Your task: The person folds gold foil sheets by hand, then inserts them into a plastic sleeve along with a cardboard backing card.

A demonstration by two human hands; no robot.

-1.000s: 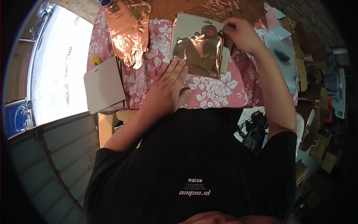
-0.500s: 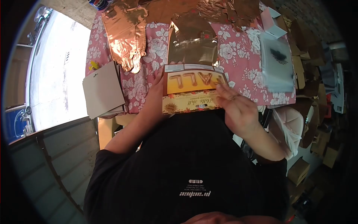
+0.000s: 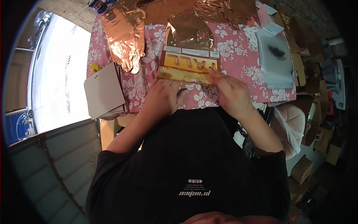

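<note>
A printed yellow and brown card (image 3: 181, 62) with "FALL" in balloon lettering lies tilted over the table, upside down from where I look. My right hand (image 3: 234, 93) pinches its near right corner between thumb and fingers. At its near left edge rests my left hand (image 3: 163, 96), fingertips close to the edge and thumb spread away. Just past the card is a shiny copper foil piece (image 3: 186, 30), partly covered by it. Another folded copper foil balloon (image 3: 125, 35) lies to the left.
A stack of grey-brown cardboard sheets (image 3: 104, 91) sits at the left table edge. Clear plastic bags (image 3: 276, 63) and an open white box (image 3: 269, 20) stand on the right. More copper foil (image 3: 223, 11) covers the far side, near a blue can (image 3: 97, 6).
The card has moved away from my body and tipped flatter toward the table. My left hand has come from behind it to its near edge; my right hand keeps its corner.
</note>
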